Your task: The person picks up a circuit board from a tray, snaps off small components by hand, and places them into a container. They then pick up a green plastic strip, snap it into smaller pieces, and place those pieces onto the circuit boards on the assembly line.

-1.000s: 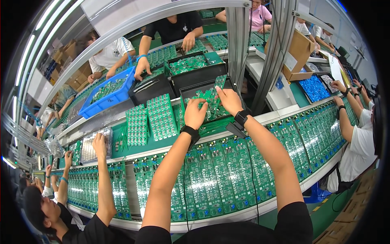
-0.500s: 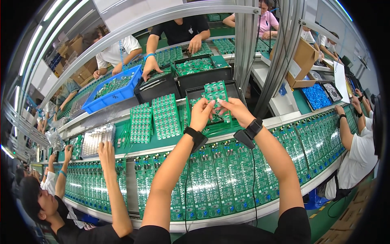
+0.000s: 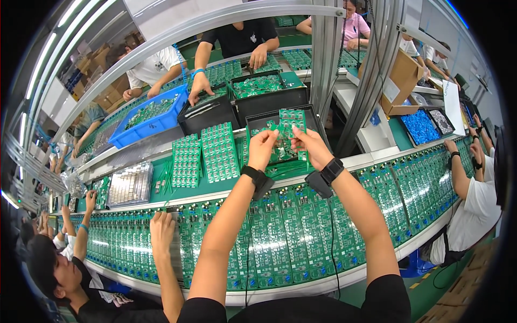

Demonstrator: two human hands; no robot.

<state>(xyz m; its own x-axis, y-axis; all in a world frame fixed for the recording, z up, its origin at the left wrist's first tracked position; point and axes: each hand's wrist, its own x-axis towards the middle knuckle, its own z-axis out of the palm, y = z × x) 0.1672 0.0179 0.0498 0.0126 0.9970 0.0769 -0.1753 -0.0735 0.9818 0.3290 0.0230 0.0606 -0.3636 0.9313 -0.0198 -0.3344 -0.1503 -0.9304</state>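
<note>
My right hand (image 3: 312, 146) pinches a green circuit board panel (image 3: 292, 115) that stands upright over a black tray (image 3: 315, 123). A little to its left, my left hand (image 3: 263, 148) has thumb and fingertips pressed together. Whatever sits between them is too small to make out against the green boards behind. Small loose green boards (image 3: 280, 154) lie in the tray below my fingers. Left of the tray, two board panels (image 3: 217, 153) (image 3: 186, 160) rest on the green work surface. Both my wrists wear black straps with a dark block.
A conveyor of long green boards (image 3: 274, 242) runs in front of me. Thin green strips (image 3: 167, 173) and a clear tray of silver parts (image 3: 130, 184) lie left. Black bins (image 3: 272, 107), a blue bin (image 3: 153, 128) and a metal post (image 3: 326, 59) stand beyond. A co-worker's hand (image 3: 162, 232) is nearby.
My hands have moved apart, the left slightly left, while the panel stays with my right hand and shifts right. The left co-worker's hand has moved from the silver-part tray to the conveyor.
</note>
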